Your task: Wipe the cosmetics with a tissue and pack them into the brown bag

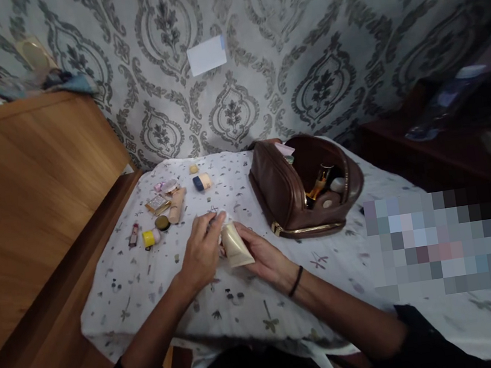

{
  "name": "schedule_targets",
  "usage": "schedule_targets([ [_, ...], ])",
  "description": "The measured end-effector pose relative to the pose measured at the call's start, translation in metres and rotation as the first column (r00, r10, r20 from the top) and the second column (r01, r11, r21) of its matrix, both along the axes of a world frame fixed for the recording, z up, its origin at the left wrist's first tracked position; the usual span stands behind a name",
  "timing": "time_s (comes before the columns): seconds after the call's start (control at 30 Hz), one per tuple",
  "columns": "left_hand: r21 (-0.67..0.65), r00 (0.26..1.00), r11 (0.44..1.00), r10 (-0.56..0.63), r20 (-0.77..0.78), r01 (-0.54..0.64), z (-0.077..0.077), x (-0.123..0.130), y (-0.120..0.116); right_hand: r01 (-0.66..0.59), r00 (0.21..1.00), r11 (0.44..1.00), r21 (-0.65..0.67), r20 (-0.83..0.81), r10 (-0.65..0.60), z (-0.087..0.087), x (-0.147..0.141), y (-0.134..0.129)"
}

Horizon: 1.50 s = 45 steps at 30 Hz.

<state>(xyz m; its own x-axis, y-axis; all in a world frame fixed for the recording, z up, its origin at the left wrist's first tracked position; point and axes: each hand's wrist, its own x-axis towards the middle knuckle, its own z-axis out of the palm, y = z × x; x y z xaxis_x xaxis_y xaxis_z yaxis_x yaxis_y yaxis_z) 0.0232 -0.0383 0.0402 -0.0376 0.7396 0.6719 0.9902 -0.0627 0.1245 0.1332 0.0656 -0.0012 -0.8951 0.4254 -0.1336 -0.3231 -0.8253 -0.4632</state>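
Note:
A pale gold squeeze tube [236, 246] is held above the cloth, tilted with its white cap [226, 216] pointing away from me. My right hand [262, 255] is closed around the tube from behind and the right side. At the cap end, the fingers of my left hand [202, 248] are closed; they partly hide the cap. A brown cosmetic bag [275, 186] stands unzipped to the right of my hands, with a gold-capped bottle [320, 183] inside. Left of my hands lie a beige tube [177, 206], a round dark jar [162, 223] and a yellow-capped container [149, 239].
The bed-like surface has a white printed cloth [248, 305]. More small cosmetics, including a navy-and-beige jar [202, 182] and a compact [158, 205], lie at the back left. A wooden panel [29, 172] borders the left; a plastic bottle [442, 104] lies right. A blurred patch covers part of the right.

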Motion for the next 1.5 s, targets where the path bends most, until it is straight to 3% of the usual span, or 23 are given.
schedule_targets([
  [0.2, -0.107, 0.954, 0.957, -0.279, -0.106, 0.268, -0.006, 0.036, -0.022, -0.013, 1.0, 1.0, -0.006, 0.026, 0.013, -0.001, 0.002, 0.004],
  [0.3, -0.171, 0.936, 0.934, -0.334, -0.113, 0.313, -0.006, 0.045, -0.031, -0.015, 0.998, 1.0, 0.024, 0.059, 0.014, 0.0, 0.005, 0.006],
  [0.47, -0.092, 0.984, 0.98, -0.179, -0.022, 0.176, 0.014, 0.016, -0.016, 0.012, 1.0, 0.997, 0.073, 0.02, -0.013, -0.002, 0.008, 0.003],
  [0.57, -0.07, 0.995, 0.993, -0.088, 0.036, 0.09, 0.022, 0.002, -0.007, -0.043, 0.999, 0.997, 0.071, 0.004, 0.043, -0.002, 0.007, 0.0],
  [0.87, -0.148, 0.964, 0.952, -0.266, 0.023, 0.267, -0.006, 0.028, -0.027, -0.148, 0.989, 0.989, -0.005, 0.013, 0.148, 0.004, 0.007, 0.011],
  [1.07, -0.062, 0.978, 0.992, -0.097, 0.184, 0.11, 0.008, 0.007, -0.017, -0.105, 0.994, 0.993, 0.048, 0.042, 0.103, 0.004, 0.003, 0.0],
  [1.17, -0.046, 0.961, 0.995, -0.069, 0.266, 0.084, 0.008, 0.005, -0.017, -0.044, 0.999, 0.996, 0.077, 0.021, 0.043, 0.005, 0.004, -0.004],
  [1.33, -0.061, 0.842, 0.997, -0.002, 0.539, 0.041, -0.009, 0.015, -0.027, 0.048, 0.998, 0.993, 0.108, 0.03, -0.051, 0.007, 0.008, 0.001],
  [1.4, -0.101, 0.736, 0.995, 0.051, 0.676, 0.024, -0.018, 0.019, -0.029, 0.055, 0.998, 0.993, 0.108, 0.033, -0.059, 0.008, 0.008, 0.002],
  [1.5, -0.163, 0.559, 0.981, 0.077, 0.826, 0.106, -0.029, 0.022, -0.029, 0.062, 0.997, 0.99, 0.128, 0.031, -0.066, 0.009, 0.008, 0.001],
])
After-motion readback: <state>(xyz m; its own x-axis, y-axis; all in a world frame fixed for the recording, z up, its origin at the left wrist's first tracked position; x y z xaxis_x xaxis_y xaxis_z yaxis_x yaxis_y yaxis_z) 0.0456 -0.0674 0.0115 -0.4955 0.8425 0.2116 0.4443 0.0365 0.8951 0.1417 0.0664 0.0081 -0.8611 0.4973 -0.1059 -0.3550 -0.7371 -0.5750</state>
